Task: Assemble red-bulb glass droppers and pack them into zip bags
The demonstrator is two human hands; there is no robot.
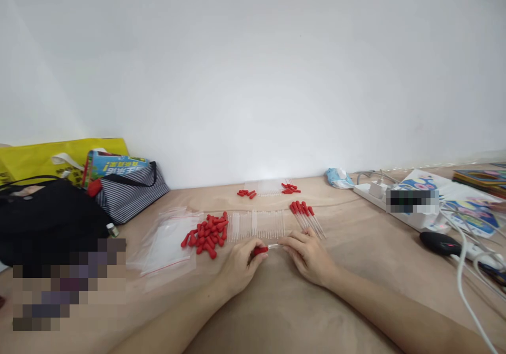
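Between its fingers my left hand [244,263] pinches a red rubber bulb [260,250]. My right hand [307,254] grips a clear glass tube [273,246], whose end meets the bulb. Just beyond the hands lies a row of clear tubes [256,224]. A pile of red bulbs [207,232] is left of that row. Several droppers with red bulbs on them [303,210] lie side by side to its right. Farther back, a few red bulbs [247,193] and more bulbs [290,188] flank another group of clear tubes [270,187].
Clear zip bags [168,243] lie at left, near a small vial [113,230], a black bag [51,217] and a striped bag [132,193]. On the right are a white power strip [375,198], cables and a black device [439,243]. A tissue pack [339,178] stands by the wall.
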